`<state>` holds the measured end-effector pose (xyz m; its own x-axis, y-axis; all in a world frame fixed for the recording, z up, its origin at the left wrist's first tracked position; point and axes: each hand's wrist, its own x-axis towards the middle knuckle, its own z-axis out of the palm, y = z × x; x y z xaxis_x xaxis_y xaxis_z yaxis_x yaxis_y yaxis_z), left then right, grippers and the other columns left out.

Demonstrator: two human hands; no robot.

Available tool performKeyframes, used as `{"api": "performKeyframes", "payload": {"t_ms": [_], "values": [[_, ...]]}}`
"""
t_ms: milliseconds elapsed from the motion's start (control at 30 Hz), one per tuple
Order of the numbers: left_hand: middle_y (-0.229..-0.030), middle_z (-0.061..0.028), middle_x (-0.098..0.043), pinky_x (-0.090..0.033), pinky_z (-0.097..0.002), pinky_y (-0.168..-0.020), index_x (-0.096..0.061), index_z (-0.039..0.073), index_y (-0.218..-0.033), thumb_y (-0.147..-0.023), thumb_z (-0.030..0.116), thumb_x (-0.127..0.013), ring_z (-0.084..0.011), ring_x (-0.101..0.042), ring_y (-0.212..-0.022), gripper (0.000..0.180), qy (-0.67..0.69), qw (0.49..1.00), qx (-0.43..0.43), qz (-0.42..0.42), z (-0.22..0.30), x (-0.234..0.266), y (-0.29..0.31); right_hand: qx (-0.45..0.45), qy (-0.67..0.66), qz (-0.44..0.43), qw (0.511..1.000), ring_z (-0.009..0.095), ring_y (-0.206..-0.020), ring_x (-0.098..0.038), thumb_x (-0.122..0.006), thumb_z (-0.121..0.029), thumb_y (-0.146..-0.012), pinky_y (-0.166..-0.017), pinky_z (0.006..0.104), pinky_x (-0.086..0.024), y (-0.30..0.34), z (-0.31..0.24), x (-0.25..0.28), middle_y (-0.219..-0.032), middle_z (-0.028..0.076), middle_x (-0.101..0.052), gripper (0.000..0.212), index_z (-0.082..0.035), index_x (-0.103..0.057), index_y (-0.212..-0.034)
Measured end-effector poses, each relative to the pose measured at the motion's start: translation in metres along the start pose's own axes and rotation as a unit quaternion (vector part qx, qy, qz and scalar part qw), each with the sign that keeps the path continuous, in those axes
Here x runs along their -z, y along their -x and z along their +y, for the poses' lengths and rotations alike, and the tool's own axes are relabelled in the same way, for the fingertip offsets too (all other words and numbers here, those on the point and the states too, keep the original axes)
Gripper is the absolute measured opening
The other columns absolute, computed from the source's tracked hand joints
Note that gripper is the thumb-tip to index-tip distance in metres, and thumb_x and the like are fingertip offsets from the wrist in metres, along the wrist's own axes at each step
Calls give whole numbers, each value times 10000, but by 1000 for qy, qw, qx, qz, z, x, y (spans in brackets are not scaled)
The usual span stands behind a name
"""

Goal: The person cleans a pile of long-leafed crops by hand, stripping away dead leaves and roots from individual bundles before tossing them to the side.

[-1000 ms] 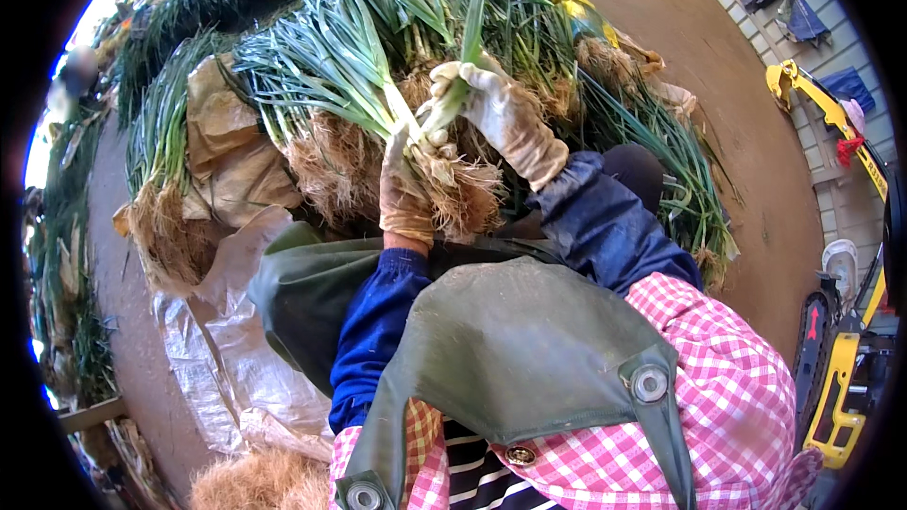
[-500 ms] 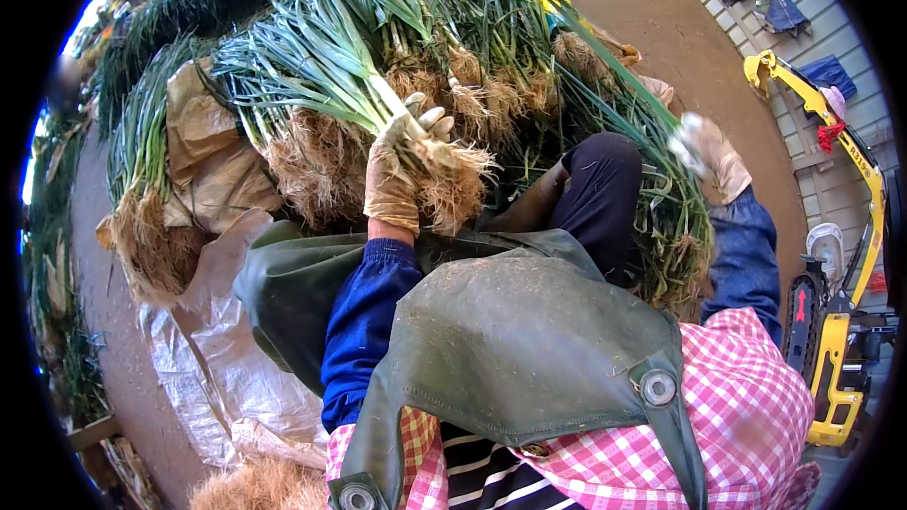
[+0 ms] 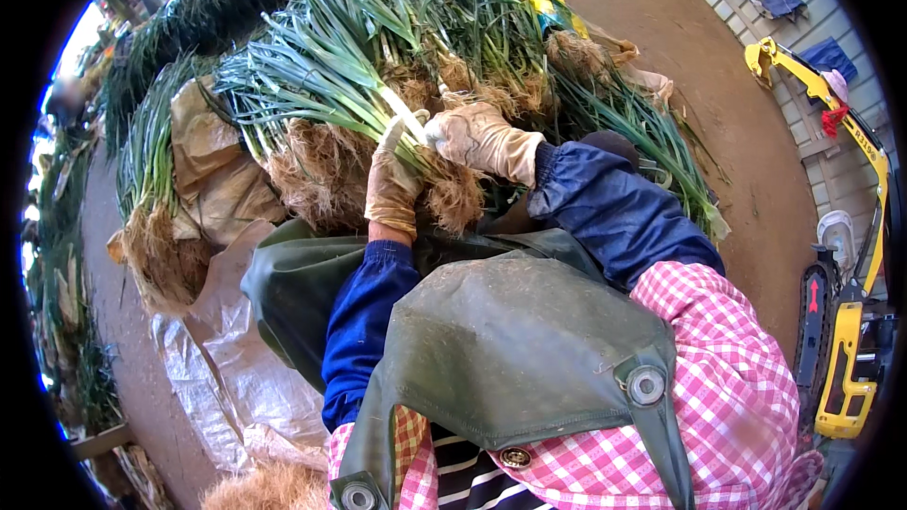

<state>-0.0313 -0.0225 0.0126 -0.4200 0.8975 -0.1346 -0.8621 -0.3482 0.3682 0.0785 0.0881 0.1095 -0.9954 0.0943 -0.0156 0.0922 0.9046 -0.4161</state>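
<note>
My gloved left hand (image 3: 392, 187) is closed around the lower stems of a few leeks (image 3: 399, 106), just above their shaggy roots (image 3: 455, 200). Their green leaves fan out to the upper left. From the right, my gloved right hand (image 3: 487, 144) reaches in, its fingers curled against the same white stems; its fingertips are partly hidden. Several more rooted leeks (image 3: 316, 165) lie under and behind the held ones. Loose green leaves (image 3: 628, 137) are heaped beyond my right forearm.
At left, another leek bundle (image 3: 146, 217) leans by brown sacking (image 3: 213, 156). A pale plastic sheet (image 3: 241, 359) lies on the floor beside my leg. A yellow excavator (image 3: 846, 359) stands at far right by a panelled wall. More leeks (image 3: 217, 0) are stacked at the back.
My right hand has swung left from the leaf heap to the held stems. Long leaves that trailed by it now lie on the heap. My left hand keeps its grip, nearly unmoved.
</note>
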Motion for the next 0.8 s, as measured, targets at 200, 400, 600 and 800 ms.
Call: {"api": "performKeyframes", "payload": {"t_ms": [200, 400, 600, 800], "values": [[-902, -146, -636, -539, -404, -785, -498, -1, -1265, -879, 162, -569, -281, -637, -851, 425, 10, 999, -5, -36, 4, -11, 18, 96, -351, -140, 921, 111, -771, -578, -560, -34, -788, -711, 258, -463, 16, 9, -16, -779, 9, -630, 161, -45, -672, -903], [-770, -107, -644, -582, -291, -557, -571, -48, -1119, -845, 166, -618, -216, -653, -627, 351, -56, 993, -78, 72, -1, -8, 11, -38, -532, -260, 805, 98, -582, -589, -558, -43, -775, -494, 225, -458, 57, -19, 13, -738, 41, -609, 168, -14, -641, -919], [-995, -203, -646, -567, -383, -799, -516, -62, -1168, -886, 95, -517, -315, -670, -868, 323, -69, 990, -97, 75, 1, 4, -5, -27, 62, -230, 971, 209, -793, -643, -625, -284, -814, -682, 344, -505, 65, 11, 17, -850, 89, -658, 281, -40, -661, -946], [-1062, -249, -631, -530, -430, -869, -489, -54, -1194, -878, 91, -506, -359, -639, -966, 348, -48, 992, -87, 83, -8, 7, -12, -82, 77, -105, 988, 317, -823, -630, -597, -511, -813, -715, 422, -472, 9, -30, -2, -860, 139, -646, 458, -60, -627, -892]]}}
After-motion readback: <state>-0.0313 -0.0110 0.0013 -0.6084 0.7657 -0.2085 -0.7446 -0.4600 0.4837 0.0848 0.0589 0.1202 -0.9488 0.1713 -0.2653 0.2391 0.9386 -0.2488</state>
